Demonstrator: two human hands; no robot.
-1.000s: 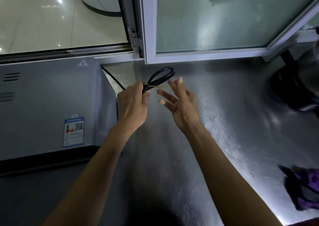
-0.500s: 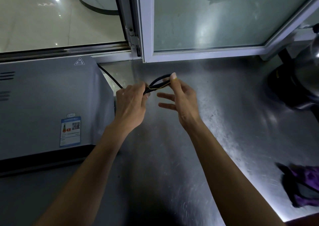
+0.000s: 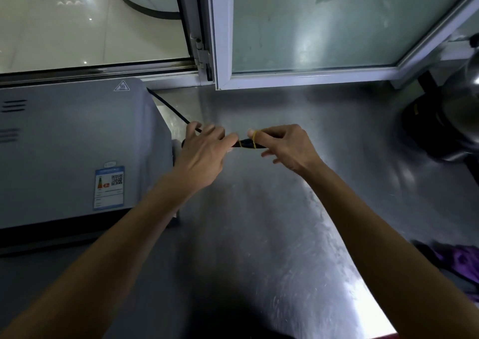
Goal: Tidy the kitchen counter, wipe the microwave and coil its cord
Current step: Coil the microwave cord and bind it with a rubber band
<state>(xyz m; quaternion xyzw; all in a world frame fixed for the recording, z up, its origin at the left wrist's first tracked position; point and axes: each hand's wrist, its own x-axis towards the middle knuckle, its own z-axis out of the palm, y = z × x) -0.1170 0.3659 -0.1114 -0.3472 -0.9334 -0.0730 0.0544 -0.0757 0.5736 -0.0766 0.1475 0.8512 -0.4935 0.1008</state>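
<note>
Both hands are holding the folded black cord [image 3: 248, 144] above the steel surface [image 3: 259, 235], just right of the microwave [image 3: 77, 152]. The left hand [image 3: 204, 154] is gripping 1 end; the right hand [image 3: 287, 147] is pinching the other, a yellow rubber band [image 3: 255, 139] looping over its fingers [image 3: 259, 133] and the cord. The microwave is showing a hot-surface triangle [image 3: 121, 86] and a blue label [image 3: 109, 188] with a QR code, its text unreadable.
</note>
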